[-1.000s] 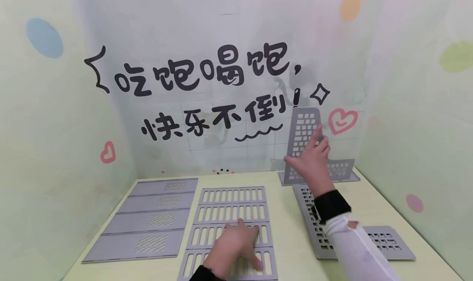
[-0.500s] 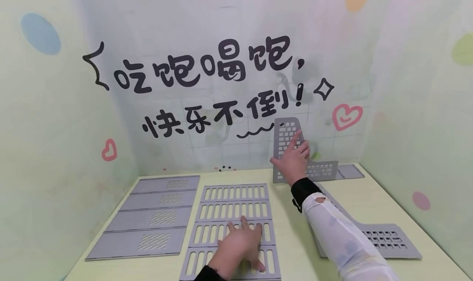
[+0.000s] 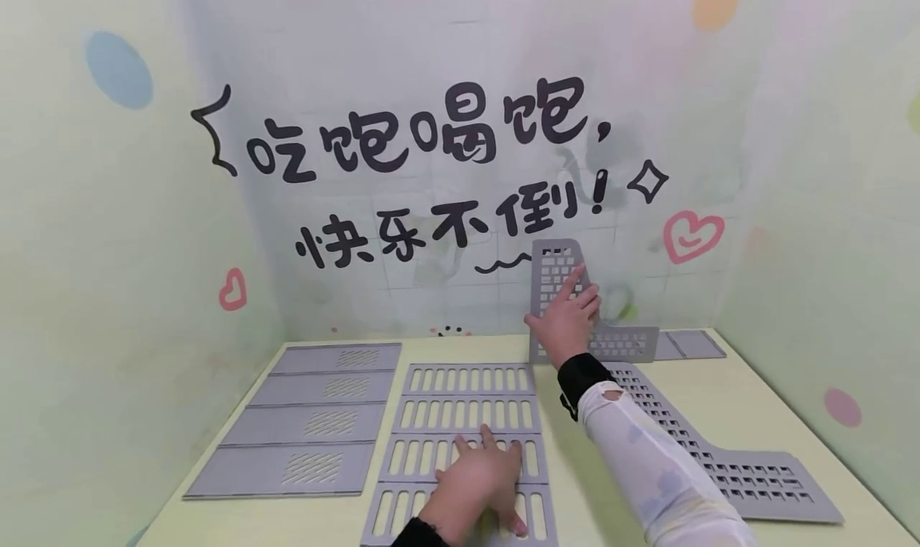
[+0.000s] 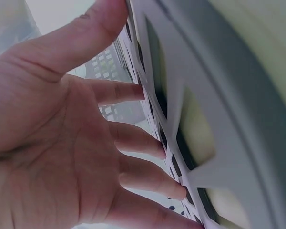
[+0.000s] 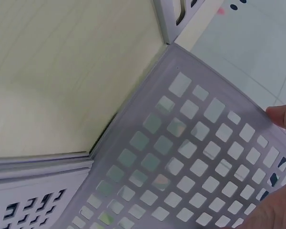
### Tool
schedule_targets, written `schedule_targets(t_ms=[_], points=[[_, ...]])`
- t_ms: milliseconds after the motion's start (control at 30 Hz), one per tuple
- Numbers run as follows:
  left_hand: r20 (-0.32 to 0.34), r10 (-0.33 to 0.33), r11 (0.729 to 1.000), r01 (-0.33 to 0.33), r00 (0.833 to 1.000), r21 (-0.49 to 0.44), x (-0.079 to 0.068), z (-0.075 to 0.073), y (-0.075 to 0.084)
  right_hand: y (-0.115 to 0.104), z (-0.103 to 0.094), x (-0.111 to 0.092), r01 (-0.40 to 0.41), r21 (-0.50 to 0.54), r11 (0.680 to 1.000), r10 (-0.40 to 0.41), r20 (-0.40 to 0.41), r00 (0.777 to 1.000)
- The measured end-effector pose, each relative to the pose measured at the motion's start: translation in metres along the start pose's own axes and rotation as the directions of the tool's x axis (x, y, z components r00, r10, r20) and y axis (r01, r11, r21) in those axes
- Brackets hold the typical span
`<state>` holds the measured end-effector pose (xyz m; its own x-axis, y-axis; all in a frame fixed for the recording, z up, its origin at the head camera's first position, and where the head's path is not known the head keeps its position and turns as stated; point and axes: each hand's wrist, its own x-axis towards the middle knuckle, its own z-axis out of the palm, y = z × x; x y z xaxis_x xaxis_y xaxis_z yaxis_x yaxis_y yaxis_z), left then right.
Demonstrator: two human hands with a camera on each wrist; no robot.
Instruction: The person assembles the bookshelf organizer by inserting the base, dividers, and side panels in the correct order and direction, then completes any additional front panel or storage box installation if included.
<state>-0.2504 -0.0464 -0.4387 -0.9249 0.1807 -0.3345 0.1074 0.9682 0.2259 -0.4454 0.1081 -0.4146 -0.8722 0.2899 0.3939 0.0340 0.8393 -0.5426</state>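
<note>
In the head view my right hand (image 3: 568, 319) grips a grey L-shaped panel with keyboard-like cutouts (image 3: 537, 299). The panel stands upright at the back of the table, before the wall. My thumb is at its left edge and the fingers reach its right side. The right wrist view shows its perforated face (image 5: 138, 98) close up, with its lower edge along the tabletop. My left hand (image 3: 477, 475) lies with spread fingers on a flat grey slotted panel (image 3: 438, 398). From the left wrist view, the fingertips (image 4: 178, 192) touch the slotted surface.
Another L-shaped cutout panel (image 3: 719, 457) lies flat at the right, partly behind my right forearm. On the left lies a sectioned grey panel (image 3: 244, 475) with slanted slits. A flat grey piece (image 3: 693, 345) shows behind the upright panel. Printed walls (image 3: 460, 52) enclose the table.
My right hand has moved the upright panel left and lower, uncovering more of the flat piece behind it. My left hand stays on the slotted panel.
</note>
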Motion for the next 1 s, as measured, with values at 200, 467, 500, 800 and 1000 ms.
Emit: schedule_targets(t_ms=[200, 467, 500, 800, 1000], points=[[0.001, 0.001, 1.0, -0.001, 1.0, 0.021, 0.002, -0.001, 0.0, -0.004, -0.001, -0.002, 0.021, -0.02, 1.0, -0.022, -0.022, 1.0], [0.016, -0.003, 1.0, 0.002, 1.0, 0.03, 0.002, -0.001, -0.003, -0.006, -0.028, 0.004, 0.025, -0.171, 0.985, -0.001, 0.139, 0.99], [0.018, -0.004, 1.0, 0.004, 1.0, 0.028, 0.002, 0.0, -0.003, -0.002, -0.033, 0.004, 0.038, -0.18, 0.983, -0.006, 0.175, 0.985], [0.026, 0.001, 0.999, -0.003, 1.0, 0.052, 0.004, 0.001, 0.0, 0.049, -0.045, -0.003, 0.085, -0.205, 0.975, -0.019, 0.302, 0.953], [0.027, -0.016, 0.998, 0.014, 1.0, 0.059, 0.005, 0.0, -0.001, 0.044, -0.036, -0.008, 0.121, -0.167, 0.979, -0.073, 0.266, 0.961]])
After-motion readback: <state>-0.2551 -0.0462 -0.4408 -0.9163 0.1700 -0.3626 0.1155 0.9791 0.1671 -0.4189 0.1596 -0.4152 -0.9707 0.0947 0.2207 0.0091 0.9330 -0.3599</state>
